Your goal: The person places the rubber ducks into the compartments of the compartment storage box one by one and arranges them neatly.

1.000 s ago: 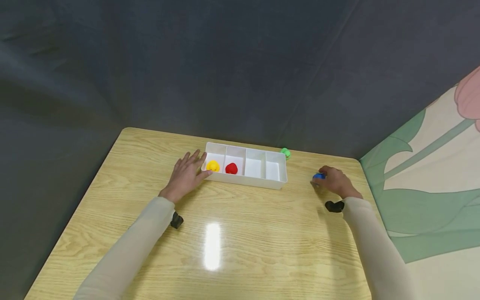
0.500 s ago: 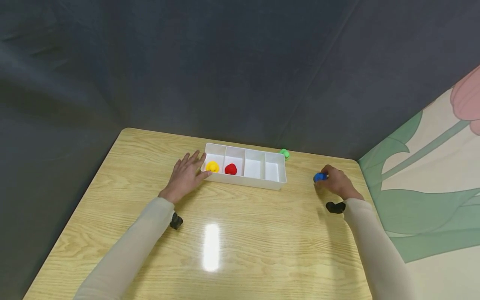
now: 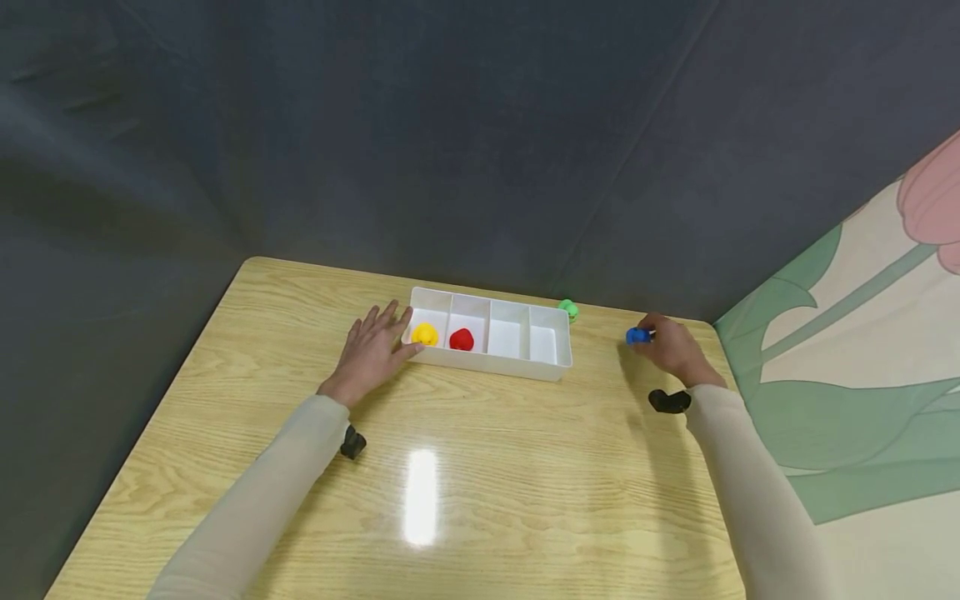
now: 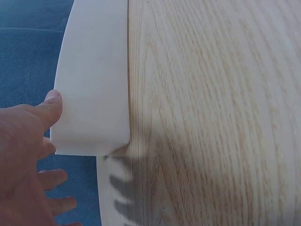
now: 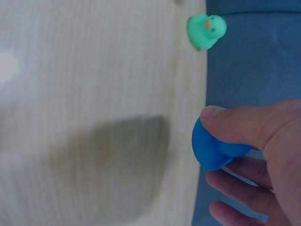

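My right hand (image 3: 673, 347) pinches a blue rubber duck (image 3: 637, 336) between thumb and fingers. In the right wrist view the blue duck (image 5: 209, 148) hangs above the table, apart from its shadow. With fingers spread, my left hand (image 3: 371, 357) rests at the left end of a white divided tray (image 3: 495, 362). Its thumb touches the front rim, seen in the left wrist view on the tray's wall (image 4: 94, 80). A yellow duck (image 3: 425, 334) lies in the leftmost compartment. A red rounded toy (image 3: 461, 339) sits in the compartment beside it, its details too small to tell.
A green rubber duck (image 3: 568, 310) stands behind the tray's right back corner, near the far table edge. The wooden table (image 3: 510, 483) meets a dark cloth (image 3: 465, 142) at the back. A patterned curtain (image 3: 870, 350) hangs along the right side.
My right hand has lifted the blue duck off the table and moved slightly away from me. The left hand, tray and other toys stay where they were.
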The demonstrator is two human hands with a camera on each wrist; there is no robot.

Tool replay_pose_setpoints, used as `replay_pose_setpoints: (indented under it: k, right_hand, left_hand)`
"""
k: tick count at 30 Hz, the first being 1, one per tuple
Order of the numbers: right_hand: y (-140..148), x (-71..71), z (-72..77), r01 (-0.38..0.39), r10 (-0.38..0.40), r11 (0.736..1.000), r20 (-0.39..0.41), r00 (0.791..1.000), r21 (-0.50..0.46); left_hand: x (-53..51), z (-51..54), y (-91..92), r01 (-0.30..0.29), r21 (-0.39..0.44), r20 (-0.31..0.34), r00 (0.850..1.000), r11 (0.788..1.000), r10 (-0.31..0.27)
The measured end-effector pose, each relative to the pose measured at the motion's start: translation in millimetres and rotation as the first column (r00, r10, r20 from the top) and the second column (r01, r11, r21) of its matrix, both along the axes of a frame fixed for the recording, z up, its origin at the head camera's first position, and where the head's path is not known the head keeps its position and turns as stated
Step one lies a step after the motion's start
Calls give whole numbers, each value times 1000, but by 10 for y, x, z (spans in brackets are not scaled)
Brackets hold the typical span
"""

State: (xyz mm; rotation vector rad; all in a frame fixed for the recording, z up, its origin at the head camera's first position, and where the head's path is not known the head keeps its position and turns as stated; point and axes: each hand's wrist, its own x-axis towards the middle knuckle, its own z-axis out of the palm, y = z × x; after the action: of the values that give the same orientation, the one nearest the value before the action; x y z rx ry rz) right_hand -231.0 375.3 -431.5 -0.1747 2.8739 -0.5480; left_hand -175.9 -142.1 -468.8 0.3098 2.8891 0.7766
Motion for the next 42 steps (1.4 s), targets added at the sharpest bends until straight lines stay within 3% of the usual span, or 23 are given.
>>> replay_pose_setpoints:
  k: [8,23,32,42]
  right_hand:
    - [-242,-97,167,-29,29,999,-12,1000,-24]
    - [-759,-207,307,-90,87,995,-55,995,-49]
    - [-1045,-229,345,-135,138,990,-70,988,40]
    - [-1333,-227,382,-183,185,983,-79,980,32]
  left_hand:
    - [-8,-1,-16,1,4,19,1000,1000,-1]
    - [-16,-21,-21,-5,-7,21,1000,1000,5]
    - [-15,-23,-15,-3,-1,20,1000,1000,3]
    - [-25,-25,-3,2,-23,10,1000,1000,-2]
